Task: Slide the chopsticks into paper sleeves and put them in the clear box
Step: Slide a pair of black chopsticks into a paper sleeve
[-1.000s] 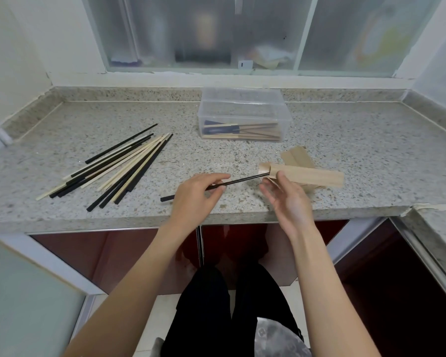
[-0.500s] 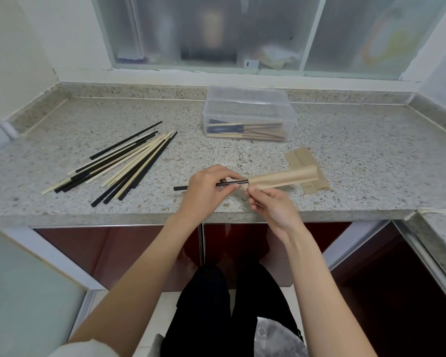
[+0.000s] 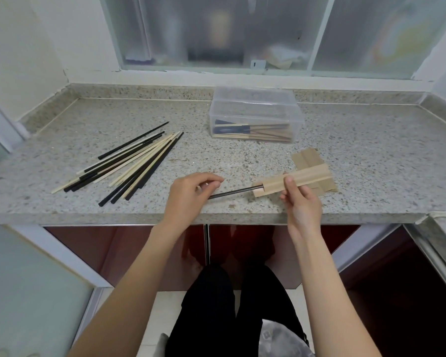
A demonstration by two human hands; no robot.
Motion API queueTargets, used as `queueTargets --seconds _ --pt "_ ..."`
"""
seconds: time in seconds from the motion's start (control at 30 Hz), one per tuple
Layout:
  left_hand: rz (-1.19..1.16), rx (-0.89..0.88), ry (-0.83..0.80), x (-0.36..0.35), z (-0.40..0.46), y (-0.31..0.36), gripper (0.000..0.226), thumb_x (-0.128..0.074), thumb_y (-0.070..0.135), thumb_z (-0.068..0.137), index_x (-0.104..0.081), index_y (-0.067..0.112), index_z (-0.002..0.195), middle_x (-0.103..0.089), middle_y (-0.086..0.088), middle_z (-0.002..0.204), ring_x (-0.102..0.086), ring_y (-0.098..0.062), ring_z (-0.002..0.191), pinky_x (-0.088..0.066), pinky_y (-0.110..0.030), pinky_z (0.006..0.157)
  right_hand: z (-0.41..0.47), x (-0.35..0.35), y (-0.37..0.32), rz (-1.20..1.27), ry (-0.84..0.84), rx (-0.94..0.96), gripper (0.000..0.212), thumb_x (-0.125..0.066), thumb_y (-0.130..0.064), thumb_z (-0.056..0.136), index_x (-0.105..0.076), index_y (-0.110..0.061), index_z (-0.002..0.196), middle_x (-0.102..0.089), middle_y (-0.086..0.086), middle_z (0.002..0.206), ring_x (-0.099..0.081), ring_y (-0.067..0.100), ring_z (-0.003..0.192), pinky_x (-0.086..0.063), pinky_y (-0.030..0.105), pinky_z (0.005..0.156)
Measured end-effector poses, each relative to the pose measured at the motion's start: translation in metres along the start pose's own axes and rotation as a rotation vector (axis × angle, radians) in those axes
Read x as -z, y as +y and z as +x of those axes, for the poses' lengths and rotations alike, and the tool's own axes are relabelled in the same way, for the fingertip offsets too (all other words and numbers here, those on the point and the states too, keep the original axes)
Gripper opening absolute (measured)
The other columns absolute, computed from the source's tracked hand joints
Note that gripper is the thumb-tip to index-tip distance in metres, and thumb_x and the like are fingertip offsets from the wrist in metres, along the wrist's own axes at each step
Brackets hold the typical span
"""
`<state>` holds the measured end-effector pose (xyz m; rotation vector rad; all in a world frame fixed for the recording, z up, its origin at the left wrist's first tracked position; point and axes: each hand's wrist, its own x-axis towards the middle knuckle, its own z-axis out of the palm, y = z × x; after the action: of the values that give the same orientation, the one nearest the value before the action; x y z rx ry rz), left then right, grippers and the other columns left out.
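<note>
My right hand (image 3: 301,202) pinches a tan paper sleeve (image 3: 291,181) above the counter's front edge. A black chopstick (image 3: 229,193) sticks out of the sleeve's left end, its far part hidden inside. My left hand (image 3: 191,194) holds the chopstick's free end between curled fingers. A pile of loose black and pale wooden chopsticks (image 3: 129,163) lies on the counter to the left. The clear box (image 3: 254,114) stands at the back centre and holds several sleeved chopsticks.
Spare paper sleeves (image 3: 305,158) lie flat on the granite counter (image 3: 371,163) just behind the held sleeve. A frosted window runs along the back wall. Red cabinet doors and my legs are below the counter edge.
The chopstick has gone deeper into the sleeve, with less black length showing. Both hands have shifted slightly right, and my right hand now grips the sleeve nearer its middle.
</note>
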<state>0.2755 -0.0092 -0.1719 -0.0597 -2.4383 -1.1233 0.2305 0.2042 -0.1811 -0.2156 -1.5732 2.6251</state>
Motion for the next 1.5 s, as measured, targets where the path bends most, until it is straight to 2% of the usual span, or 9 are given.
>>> queueTargets --seconds 0.23,0.37,0.47,0.67,0.83,1.07,1.2,1.33,1.5 --pt "-0.007 0.150 -0.064 0.020 -0.015 -0.020 0.021 -0.060 0.037 0.088 -0.068 0.030 0.106 -0.065 0.020 0.103 -0.056 0.005 0.095 -0.038 -0.008 0.081 -0.007 -0.014 0.006 0.091 0.025 -0.022 0.009 -0.061 -0.012 0.090 -0.066 -0.012 0.083 -0.059 -0.010 0.060 -0.052 0.000 0.053 -0.050 0.012 0.061" --pt "-0.270 0.276 0.064 0.028 -0.023 -0.026 0.012 -0.063 0.019 0.089 -0.070 0.019 0.098 -0.070 0.004 0.081 -0.062 0.001 0.068 -0.043 -0.006 0.065 -0.011 -0.023 0.013 0.079 -0.019 -0.094 0.011 -0.062 -0.013 0.090 -0.064 -0.011 0.080 -0.057 -0.007 0.059 -0.053 0.003 0.054 -0.051 0.013 0.059" --pt "-0.369 0.307 0.104 0.029 -0.024 -0.024 0.012 -0.061 0.019 0.089 -0.070 0.015 0.096 -0.067 0.002 0.073 -0.062 0.000 0.065 -0.044 -0.009 0.063 -0.018 -0.034 0.024 0.030 -0.085 -0.146 0.010 -0.062 -0.013 0.090 -0.064 -0.010 0.080 -0.058 -0.004 0.060 -0.055 0.005 0.056 -0.054 0.017 0.065" --pt "0.112 0.308 0.275 0.051 -0.007 -0.056 0.024 -0.053 0.034 0.094 -0.062 0.022 0.113 -0.064 0.010 0.089 -0.058 -0.002 0.080 -0.036 -0.006 0.066 -0.020 -0.038 0.028 0.038 -0.032 -0.137 0.009 -0.061 -0.015 0.091 -0.064 -0.010 0.084 -0.060 -0.005 0.065 -0.057 0.003 0.057 -0.054 0.016 0.065" --pt "0.575 0.349 0.055 0.078 0.012 -0.105 0.030 -0.064 0.029 0.086 -0.065 0.011 0.111 -0.062 -0.010 0.106 -0.057 -0.025 0.096 -0.043 -0.032 0.075 -0.018 -0.035 0.026 0.020 -0.011 -0.131 0.009 -0.061 -0.016 0.091 -0.064 -0.011 0.085 -0.060 -0.004 0.065 -0.058 0.003 0.057 -0.053 0.016 0.062" --pt "0.635 0.243 -0.085 0.070 0.021 -0.082 0.028 -0.063 0.023 0.087 -0.066 0.011 0.111 -0.067 -0.009 0.102 -0.061 -0.023 0.093 -0.045 -0.029 0.076 -0.015 -0.032 0.027 0.018 -0.003 -0.134 0.010 -0.061 -0.017 0.091 -0.063 -0.010 0.084 -0.059 -0.003 0.066 -0.057 0.004 0.057 -0.053 0.016 0.063" --pt "0.521 0.374 -0.164 0.068 0.030 -0.075 0.039 -0.066 0.018 0.085 -0.058 0.010 0.122 -0.065 -0.009 0.112 -0.060 -0.023 0.102 -0.047 -0.031 0.088 -0.015 -0.032 0.026 0.022 -0.013 -0.138 0.011 -0.061 -0.018 0.091 -0.062 -0.010 0.084 -0.057 -0.001 0.066 -0.057 0.004 0.056 -0.053 0.016 0.063" --pt "0.421 0.548 -0.189 0.072 0.042 -0.080 0.034 -0.073 0.027 0.080 -0.063 0.010 0.107 -0.066 -0.007 0.104 -0.061 -0.022 0.097 -0.046 -0.029 0.082 -0.015 -0.031 0.025 0.021 0.000 -0.132 0.011 -0.060 -0.017 0.092 -0.061 -0.009 0.084 -0.057 -0.002 0.066 -0.056 0.004 0.056 -0.053 0.016 0.062" --pt "0.340 0.531 -0.056 0.062 0.040 -0.083 0.023 -0.072 0.028 0.081 -0.063 0.011 0.094 -0.061 0.001 0.084 -0.060 -0.018 0.085 -0.045 -0.027 0.077 -0.014 -0.030 0.025 0.033 0.018 -0.128 0.011 -0.060 -0.017 0.092 -0.062 -0.008 0.088 -0.057 -0.002 0.068 -0.056 0.004 0.057 -0.054 0.016 0.066"
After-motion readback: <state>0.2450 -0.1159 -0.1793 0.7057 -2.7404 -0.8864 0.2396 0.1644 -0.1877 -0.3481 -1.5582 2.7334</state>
